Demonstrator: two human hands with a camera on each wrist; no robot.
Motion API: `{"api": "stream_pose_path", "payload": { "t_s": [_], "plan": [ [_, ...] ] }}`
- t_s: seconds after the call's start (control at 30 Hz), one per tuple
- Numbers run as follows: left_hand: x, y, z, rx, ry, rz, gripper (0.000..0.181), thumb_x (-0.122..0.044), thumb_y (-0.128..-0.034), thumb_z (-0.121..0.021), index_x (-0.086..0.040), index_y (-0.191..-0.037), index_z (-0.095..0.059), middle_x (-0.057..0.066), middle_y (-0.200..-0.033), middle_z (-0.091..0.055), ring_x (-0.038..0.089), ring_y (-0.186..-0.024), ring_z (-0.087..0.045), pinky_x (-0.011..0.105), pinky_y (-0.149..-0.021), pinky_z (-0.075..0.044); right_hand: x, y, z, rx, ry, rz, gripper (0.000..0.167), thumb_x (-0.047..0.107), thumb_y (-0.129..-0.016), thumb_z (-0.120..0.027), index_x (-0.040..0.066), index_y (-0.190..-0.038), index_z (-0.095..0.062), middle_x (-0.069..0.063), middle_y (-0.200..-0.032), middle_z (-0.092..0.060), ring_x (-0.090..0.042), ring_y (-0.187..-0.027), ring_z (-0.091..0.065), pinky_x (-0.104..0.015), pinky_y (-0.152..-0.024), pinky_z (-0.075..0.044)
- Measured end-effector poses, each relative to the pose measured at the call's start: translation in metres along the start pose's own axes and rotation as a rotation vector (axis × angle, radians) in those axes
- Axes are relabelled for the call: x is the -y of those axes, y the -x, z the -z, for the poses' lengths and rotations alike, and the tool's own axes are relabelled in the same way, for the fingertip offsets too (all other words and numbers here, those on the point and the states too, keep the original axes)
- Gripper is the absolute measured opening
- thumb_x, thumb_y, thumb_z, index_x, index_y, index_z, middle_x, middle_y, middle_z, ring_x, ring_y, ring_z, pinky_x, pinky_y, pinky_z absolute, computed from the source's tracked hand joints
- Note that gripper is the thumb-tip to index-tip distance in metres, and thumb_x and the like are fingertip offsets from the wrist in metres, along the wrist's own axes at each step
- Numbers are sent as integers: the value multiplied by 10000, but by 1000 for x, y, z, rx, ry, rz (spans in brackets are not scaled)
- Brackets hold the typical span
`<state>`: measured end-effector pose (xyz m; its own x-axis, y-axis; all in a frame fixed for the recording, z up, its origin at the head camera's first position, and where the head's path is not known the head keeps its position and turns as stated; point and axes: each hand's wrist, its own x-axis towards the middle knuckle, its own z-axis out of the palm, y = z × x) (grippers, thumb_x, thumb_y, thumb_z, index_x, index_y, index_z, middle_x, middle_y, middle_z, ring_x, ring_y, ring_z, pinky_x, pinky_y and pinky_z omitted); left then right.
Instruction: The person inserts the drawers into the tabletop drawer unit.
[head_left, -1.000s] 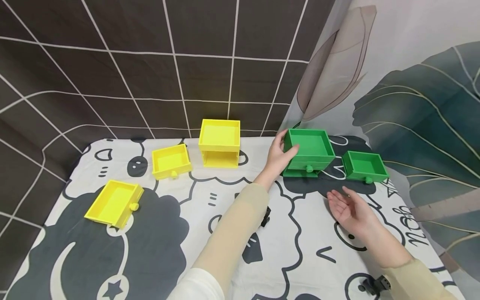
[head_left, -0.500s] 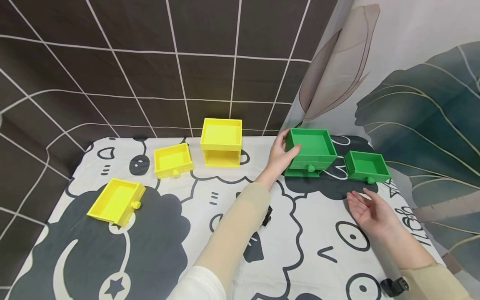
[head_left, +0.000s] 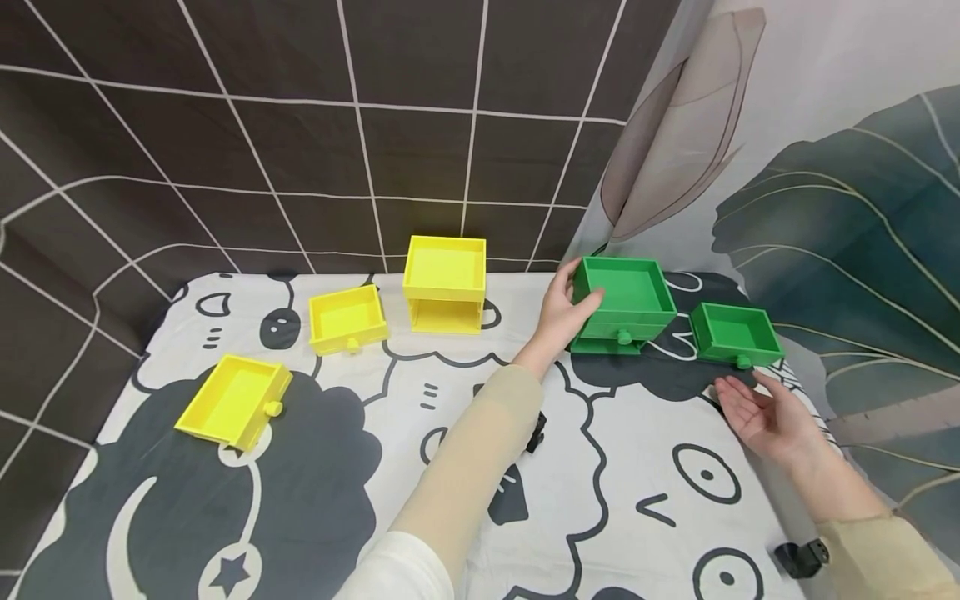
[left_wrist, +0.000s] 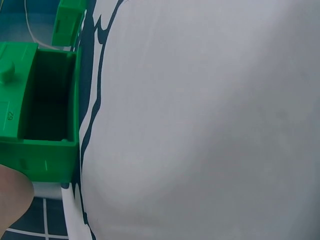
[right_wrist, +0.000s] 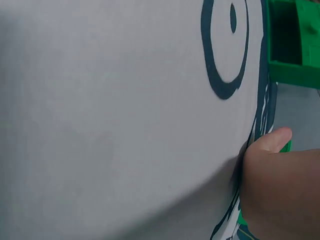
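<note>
My left hand (head_left: 561,315) holds the left side of a small green drawer cabinet (head_left: 628,286), thumb toward the front and fingers along the side. In the left wrist view the cabinet (left_wrist: 44,159) shows a knob on its upper drawer and a hollow lower slot; my thumb (left_wrist: 14,195) touches its side. Just in front of a loose green drawer (head_left: 737,331), my right hand (head_left: 767,417) hovers with relaxed fingers, palm turned inward, holding nothing. In the right wrist view this hand (right_wrist: 272,175) largely hides the loose drawer.
A yellow cabinet (head_left: 446,283) with an open lower slot stands at the back middle. Two loose yellow drawers, one behind (head_left: 347,318) and one nearer (head_left: 234,402), lie to its left. Dark gridded cloth (head_left: 300,150) hangs behind the patterned cloth surface (head_left: 585,517).
My right hand has moved right and slightly forward, closer to the loose green drawer. My left hand stays on the green cabinet. The head view has shifted slightly.
</note>
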<state>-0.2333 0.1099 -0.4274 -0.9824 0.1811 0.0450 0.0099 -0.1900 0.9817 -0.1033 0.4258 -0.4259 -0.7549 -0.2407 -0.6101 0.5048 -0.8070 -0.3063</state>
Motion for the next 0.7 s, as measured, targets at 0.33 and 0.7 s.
{"api": "stream_pose_path", "payload": {
  "t_s": [0.33,0.7],
  "plan": [
    [1,0,0,-8,-2,-12,695,-99,-998,-673,-80,-1630,-385,115,-1668,-411,246,-1572,-402,226,-1318,-315,8,-2,-3,-21,20,-2,573,396,-1129,-456,-82,-989,-740,-203,-1030,-800,-263,-1024,-800,-268,-1032,-625],
    [2,2,0,-10,-8,-2,689,-115,-1004,-667,-107,-1632,-386,99,-1681,-399,227,-1588,-378,209,-1319,-299,14,-5,-5,-63,-16,1,552,400,-1111,-517,-82,-971,-744,-193,-1026,-808,-256,-1023,-805,-247,-1049,-613]
  ]
}}
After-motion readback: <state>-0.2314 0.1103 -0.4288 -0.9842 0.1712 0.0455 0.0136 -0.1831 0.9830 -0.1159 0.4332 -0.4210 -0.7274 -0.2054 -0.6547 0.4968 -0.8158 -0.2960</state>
